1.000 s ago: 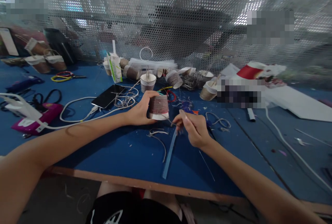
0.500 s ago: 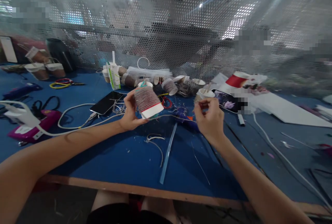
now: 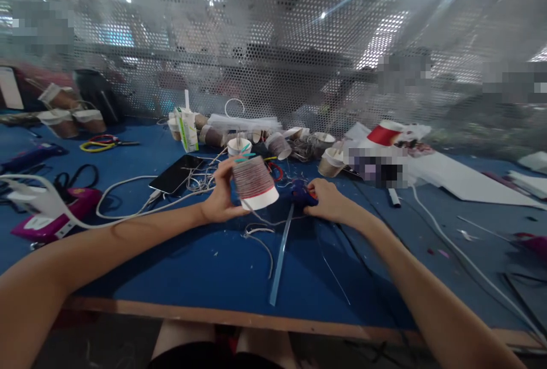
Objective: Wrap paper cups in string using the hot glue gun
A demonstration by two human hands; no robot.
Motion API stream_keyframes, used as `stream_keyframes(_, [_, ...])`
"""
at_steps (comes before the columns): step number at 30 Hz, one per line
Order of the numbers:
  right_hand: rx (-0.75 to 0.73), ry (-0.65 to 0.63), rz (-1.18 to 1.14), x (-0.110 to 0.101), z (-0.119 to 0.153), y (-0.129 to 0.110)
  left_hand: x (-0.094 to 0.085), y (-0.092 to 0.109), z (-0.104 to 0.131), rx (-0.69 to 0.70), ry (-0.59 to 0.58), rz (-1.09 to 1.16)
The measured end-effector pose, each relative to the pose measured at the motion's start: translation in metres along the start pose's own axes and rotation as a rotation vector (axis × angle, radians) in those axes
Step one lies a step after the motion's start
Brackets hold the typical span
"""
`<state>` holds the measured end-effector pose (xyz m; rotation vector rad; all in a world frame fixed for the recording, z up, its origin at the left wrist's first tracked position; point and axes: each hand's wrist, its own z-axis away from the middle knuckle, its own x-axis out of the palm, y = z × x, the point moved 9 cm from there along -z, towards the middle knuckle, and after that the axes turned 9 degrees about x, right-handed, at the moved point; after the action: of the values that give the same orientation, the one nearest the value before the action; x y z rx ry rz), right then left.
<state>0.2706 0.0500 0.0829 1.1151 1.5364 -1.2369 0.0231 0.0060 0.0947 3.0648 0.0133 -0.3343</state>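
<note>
- The left grip (image 3: pixel 220 195) holds the wound cup (image 3: pixel 255 185), thumb low and fingers behind; the cup is tilted above the counter (image 3: pixel 192 266), its white end low.
- The right grip (image 3: pixel 331 201) has its fingers on the blue tool (image 3: pixel 301 193); I cannot tell whether they close round it.
- A loose cord (image 3: pixel 273 223) trails from the cup's lower end toward the right grip. With nothing visibly pinching its far part, the winding could slacken or unravel, I judge.
- The clear stick (image 3: pixel 282 261) lies under the cord, its far end at the tool. Lifting the tool could drag the stick and snag the cord.
- A dark cable (image 3: pixel 361 258) runs below the right forearm; if it is the tool's lead, it could catch and check a lift.
- Squeezing the cup too hard might dent its wall.
- Nearer the person, cord scraps (image 3: pixel 267 244) lie beside the stick; otherwise, open room reaches the counter's front edge (image 3: pixel 192 313).
- Left, the phone (image 3: pixel 177 174) and tangled wires (image 3: pixel 200 178) crowd the left wrist.
- Beyond, a row of cups and the mesh screen (image 3: pixel 256 61) limit forward movement; the right side looks freer.
</note>
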Motion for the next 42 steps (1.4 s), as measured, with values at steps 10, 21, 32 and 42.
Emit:
stream_keyframes(10, [-0.181,0.273,-0.183,-0.016,0.003,-0.016,-0.008,-0.043,0.022,-0.352,0.061,-0.188])
stream_keyframes(21, [-0.122,0.238,-0.813,-0.008,0.037,-0.042,0.001,-0.038,0.016,-0.291,-0.084,-0.181])
stream_keyframes(32, [-0.063,0.020,-0.909,-0.002,0.046,-0.061,-0.001,-0.042,0.019,-0.331,-0.029,-0.222])
stream_keyframes(42, [-0.349,0.201,-0.615,-0.018,0.060,-0.091,-0.007,-0.042,0.020,-0.324,-0.021,-0.392])
